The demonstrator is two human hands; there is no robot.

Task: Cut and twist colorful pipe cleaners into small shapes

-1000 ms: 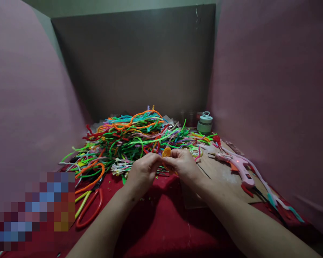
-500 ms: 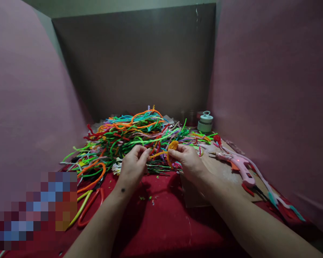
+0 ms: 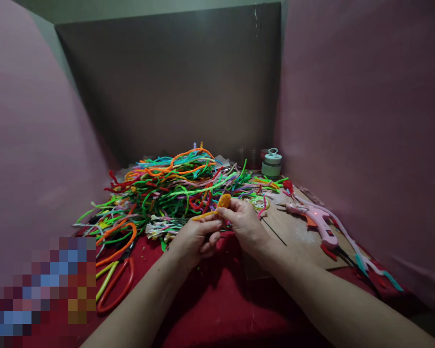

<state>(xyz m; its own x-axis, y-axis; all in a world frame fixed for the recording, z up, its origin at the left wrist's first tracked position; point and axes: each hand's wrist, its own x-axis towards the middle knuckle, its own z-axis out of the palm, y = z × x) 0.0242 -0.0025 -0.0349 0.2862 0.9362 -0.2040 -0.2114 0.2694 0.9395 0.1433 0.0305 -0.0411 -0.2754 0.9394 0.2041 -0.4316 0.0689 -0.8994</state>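
Note:
An orange-yellow pipe cleaner point(image 3: 224, 201) is wound into a small flat coil, with a straight tail running off to the left. My right hand point(image 3: 247, 223) pinches the coil between thumb and fingers. Close against it, my left hand point(image 3: 195, 239) has its fingers curled and its thumb along the underside of the tail. Both hands are above the red cloth point(image 3: 217, 299), in front of a heap of many-coloured pipe cleaners point(image 3: 170, 181). A bundle of white-tipped stems point(image 3: 157, 227) lies just beyond my left hand.
On the right, a pink glue gun point(image 3: 319, 221) with a lit red light rests on brown cardboard point(image 3: 293, 234). Behind it stands a pale green lidded container point(image 3: 271, 164). Red and yellow loop handles point(image 3: 125, 285) lie at left. Pink panels point(image 3: 355, 121) flank the table.
My left hand has moved right and turned, coming up against my right hand. The coil has shifted slightly left and down, and its hanging end no longer shows. The view has shifted slightly.

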